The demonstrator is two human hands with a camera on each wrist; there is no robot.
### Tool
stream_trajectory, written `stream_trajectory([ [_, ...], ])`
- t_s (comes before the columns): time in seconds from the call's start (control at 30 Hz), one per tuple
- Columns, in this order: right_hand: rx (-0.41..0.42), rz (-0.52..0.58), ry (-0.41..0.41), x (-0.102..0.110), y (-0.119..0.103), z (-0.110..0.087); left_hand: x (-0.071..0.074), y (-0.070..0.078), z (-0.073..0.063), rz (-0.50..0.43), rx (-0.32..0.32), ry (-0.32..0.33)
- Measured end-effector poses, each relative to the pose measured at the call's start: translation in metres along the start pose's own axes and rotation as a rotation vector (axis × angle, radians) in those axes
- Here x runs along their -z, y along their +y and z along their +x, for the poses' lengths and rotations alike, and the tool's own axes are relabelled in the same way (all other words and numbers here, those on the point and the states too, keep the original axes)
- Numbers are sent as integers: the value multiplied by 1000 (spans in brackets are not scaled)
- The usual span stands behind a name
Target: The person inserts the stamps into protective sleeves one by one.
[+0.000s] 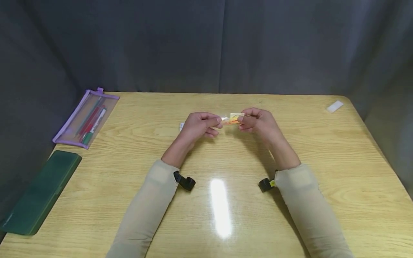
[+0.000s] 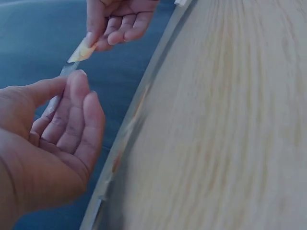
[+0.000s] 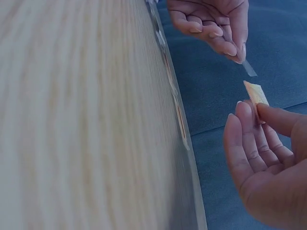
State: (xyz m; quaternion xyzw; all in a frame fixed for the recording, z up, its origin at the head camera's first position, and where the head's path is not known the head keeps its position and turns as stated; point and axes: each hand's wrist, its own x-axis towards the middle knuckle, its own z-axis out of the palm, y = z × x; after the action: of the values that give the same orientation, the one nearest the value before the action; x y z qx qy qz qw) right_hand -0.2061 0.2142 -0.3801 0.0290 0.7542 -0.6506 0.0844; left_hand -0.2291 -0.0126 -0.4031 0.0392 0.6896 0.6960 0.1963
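Note:
Above the far middle of the table, my left hand (image 1: 201,125) pinches a narrow clear plastic strip (image 2: 68,69) between thumb and fingers; its other fingers are loosely bent. Facing it, my right hand (image 1: 258,123) pinches a small yellow-and-orange wrapper-like piece (image 3: 256,96) by one end. In the right wrist view a narrow gap parts the strip's free end from the yellow piece. Part of each item is hidden behind the fingers. A small white item (image 1: 182,126) with dark marks lies partly hidden behind my left hand.
A purple-edged zip pouch (image 1: 72,143) with several pens lies at the back left. In front of it lies a dark green case (image 1: 42,190). A white block (image 1: 335,106) rests near the back right corner. Dark curtains (image 1: 161,46) stand behind the wooden table (image 1: 348,172).

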Motion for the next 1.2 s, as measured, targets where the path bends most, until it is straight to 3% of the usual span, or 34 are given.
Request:
stream_trajectory([
  [0.2,10,-9,-3,-3,1,-1,6,-9,2,-54,-55,-9],
  [0.43,20,11,-7,-5,1,-1,2,-8,2,-48,-108,-17],
  [0.83,-5,-45,-61,-6,1,-2,1,-8,1,-84,-114,-28],
  [1.2,22,-37,-32,-3,0,-3,3,-8,0,-48,-128,-6],
])
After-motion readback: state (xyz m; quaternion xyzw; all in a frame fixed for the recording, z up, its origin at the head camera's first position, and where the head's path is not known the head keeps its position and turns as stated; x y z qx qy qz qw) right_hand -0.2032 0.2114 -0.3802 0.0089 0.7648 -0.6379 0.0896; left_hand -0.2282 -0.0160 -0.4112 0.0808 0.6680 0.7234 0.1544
